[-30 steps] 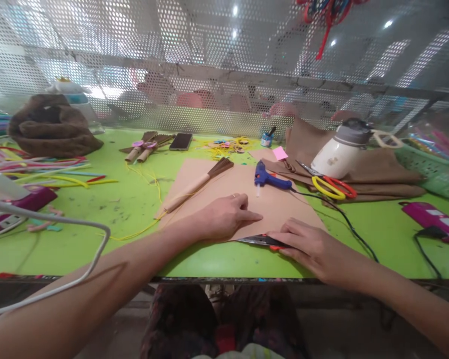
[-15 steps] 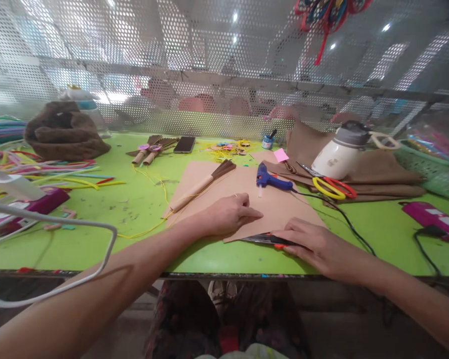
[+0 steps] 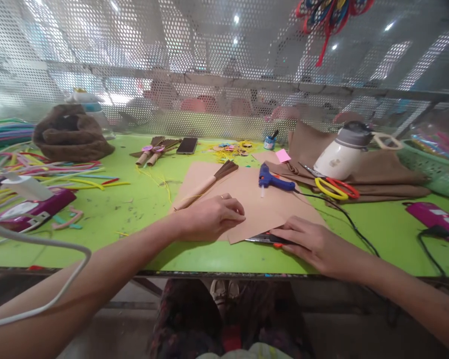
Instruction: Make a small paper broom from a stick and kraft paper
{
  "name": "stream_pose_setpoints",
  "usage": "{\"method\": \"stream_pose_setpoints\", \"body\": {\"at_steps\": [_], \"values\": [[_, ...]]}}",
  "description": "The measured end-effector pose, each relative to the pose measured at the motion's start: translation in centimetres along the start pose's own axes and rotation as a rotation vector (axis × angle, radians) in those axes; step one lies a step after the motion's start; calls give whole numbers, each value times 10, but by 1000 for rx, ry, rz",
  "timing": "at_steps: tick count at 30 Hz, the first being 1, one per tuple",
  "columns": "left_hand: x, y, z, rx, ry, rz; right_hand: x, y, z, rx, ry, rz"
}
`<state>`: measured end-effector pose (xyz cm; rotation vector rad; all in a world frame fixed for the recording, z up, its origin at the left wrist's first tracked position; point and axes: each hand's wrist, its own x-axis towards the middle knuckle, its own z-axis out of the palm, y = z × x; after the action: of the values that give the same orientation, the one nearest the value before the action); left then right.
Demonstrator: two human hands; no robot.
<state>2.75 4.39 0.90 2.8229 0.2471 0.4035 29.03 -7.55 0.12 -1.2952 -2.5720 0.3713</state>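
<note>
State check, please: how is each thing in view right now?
Tan sheet: flat, near edge overlapping cutting tool
Cutting tool: under right hand
Left hand: fingers bent
Glue gun: lying down, cord attached
Phone: screen dark
Bottle: lid on
Small jar: upright
Yellow-and-red scissors: lying unheld

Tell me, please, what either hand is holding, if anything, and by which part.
The right hand has the bladed tool by its black-and-orange end. The left hand is over the brown paper; whether it pinches anything cannot be told.
</note>
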Motion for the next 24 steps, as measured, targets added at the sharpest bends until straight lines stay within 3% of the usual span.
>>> {"method": "stream_pose_setpoints", "body": {"at_steps": [14,21,24], "values": [[-6,-4,7,-76,52,-36,-1,-15,1,61,-14,15],[-6,-5,7,-85,58,-27,0,-35,-2,91,-88,-16],[-6,-3,6,-81,58,-44,-12,-34,-11,136,24,10]]}}
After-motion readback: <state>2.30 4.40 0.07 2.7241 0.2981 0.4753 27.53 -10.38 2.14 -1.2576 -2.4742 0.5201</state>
